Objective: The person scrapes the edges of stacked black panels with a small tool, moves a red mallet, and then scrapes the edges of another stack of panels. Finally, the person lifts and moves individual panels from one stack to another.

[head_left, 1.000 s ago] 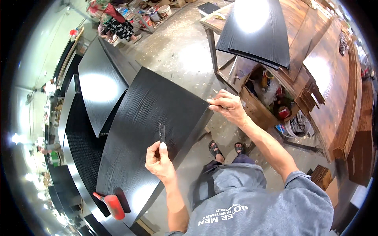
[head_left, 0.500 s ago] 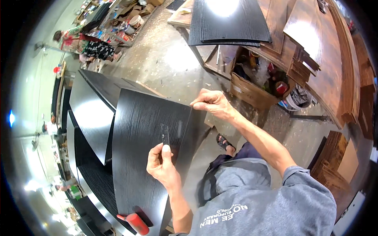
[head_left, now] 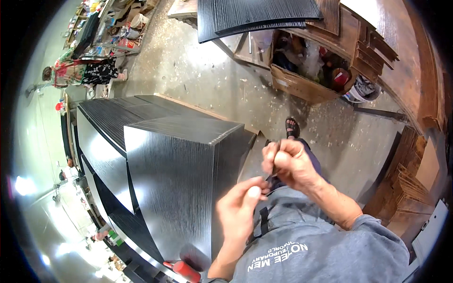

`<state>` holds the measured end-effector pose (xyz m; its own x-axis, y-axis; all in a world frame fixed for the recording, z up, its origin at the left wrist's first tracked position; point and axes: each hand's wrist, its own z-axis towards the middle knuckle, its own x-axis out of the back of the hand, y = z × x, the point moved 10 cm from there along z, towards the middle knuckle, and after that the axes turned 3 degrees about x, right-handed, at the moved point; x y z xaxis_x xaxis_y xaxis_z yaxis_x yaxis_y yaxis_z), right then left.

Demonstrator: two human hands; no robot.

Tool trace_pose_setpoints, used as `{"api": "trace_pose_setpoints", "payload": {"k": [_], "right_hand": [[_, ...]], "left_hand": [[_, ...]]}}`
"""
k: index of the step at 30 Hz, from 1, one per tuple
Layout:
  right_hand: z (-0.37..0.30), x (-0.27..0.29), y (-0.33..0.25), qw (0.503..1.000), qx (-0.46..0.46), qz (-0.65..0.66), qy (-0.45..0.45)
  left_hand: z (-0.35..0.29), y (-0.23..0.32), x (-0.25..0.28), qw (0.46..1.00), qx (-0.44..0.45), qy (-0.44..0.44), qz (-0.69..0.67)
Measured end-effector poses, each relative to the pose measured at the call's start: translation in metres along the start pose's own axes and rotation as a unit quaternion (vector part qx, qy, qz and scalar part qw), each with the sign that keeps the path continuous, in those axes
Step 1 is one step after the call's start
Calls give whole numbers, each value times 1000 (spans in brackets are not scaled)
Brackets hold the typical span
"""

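Dark strip (head_left: 271, 178), just one, in two fingertip pinches, one by left hand (head_left: 239, 202), one by right hand (head_left: 296, 165).

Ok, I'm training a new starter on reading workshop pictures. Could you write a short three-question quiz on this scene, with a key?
1. Multiple choice: What colour is the cylindrical object at the lower end of the black panel? A green; B red; C white.
2. True or false: The left hand and the right hand are close together.
3. Fill in the blank: In the picture, the cardboard box stands to the ____ of the bucket.

Key: 1 B; 2 true; 3 left.
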<state>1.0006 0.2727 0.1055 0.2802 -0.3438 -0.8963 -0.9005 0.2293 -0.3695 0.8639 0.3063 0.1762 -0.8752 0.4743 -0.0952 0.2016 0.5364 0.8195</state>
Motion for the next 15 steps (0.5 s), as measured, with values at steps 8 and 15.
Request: {"api": "trace_pose_setpoints", "payload": {"k": [8, 15], "right_hand": [[49, 86, -6, 893, -2, -444, 79], [79, 7, 7, 877, -11, -479, -31]], "left_hand": [[57, 161, 80, 703, -386, 261, 537], [118, 138, 69, 675, -315, 151, 650]]}}
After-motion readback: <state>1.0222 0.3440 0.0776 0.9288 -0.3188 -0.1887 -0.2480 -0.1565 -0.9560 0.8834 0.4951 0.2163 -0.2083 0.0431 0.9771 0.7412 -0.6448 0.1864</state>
